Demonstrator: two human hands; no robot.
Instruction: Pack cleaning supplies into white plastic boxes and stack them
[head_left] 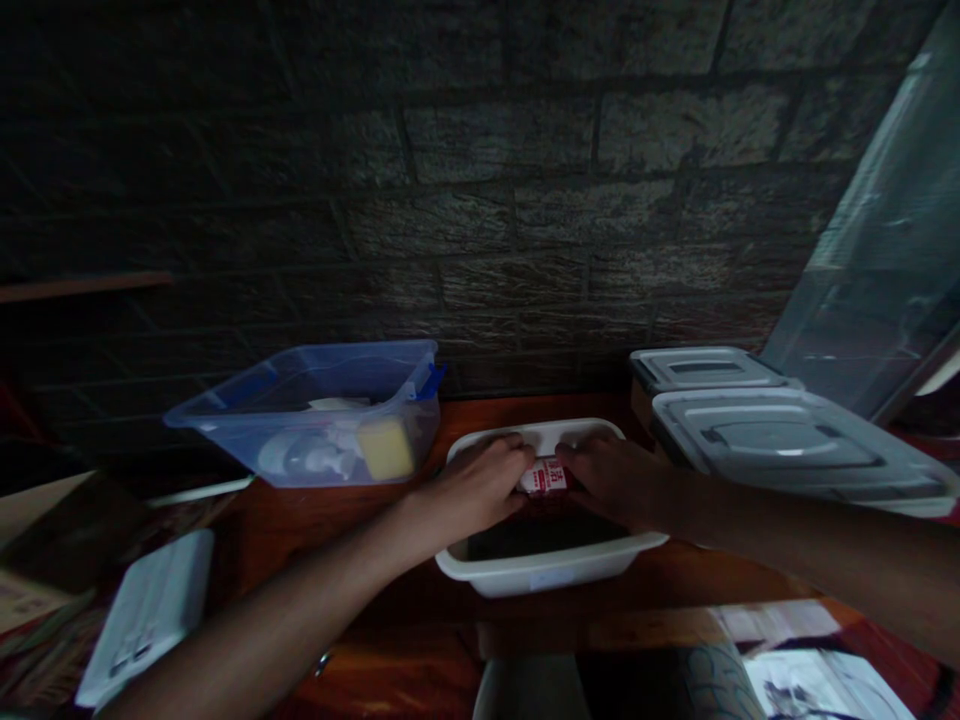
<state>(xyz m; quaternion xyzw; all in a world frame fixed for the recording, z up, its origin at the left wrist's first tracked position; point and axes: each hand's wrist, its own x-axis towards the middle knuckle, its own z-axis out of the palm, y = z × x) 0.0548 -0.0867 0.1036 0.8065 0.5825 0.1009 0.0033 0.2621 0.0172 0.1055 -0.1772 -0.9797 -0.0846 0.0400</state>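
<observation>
A small red-and-white packet with printed characters (546,476) is held between my two hands, over the inside of a white plastic tub (555,572). My left hand (495,468) has its fingers curled round the packet's left end. At the other end, my right hand (606,478) grips it with fingers bent. Inside, the tub looks dark, and I cannot make out what is in it. The tub stands on a reddish-brown wooden table (375,560).
To the left stands a clear blue plastic bin (300,415) holding a yellow sponge-like block (385,448) and white items. Grey-lidded boxes (795,440) are on the right. A white flat case (154,610) lies lower left. Behind rises a dark block wall (495,220).
</observation>
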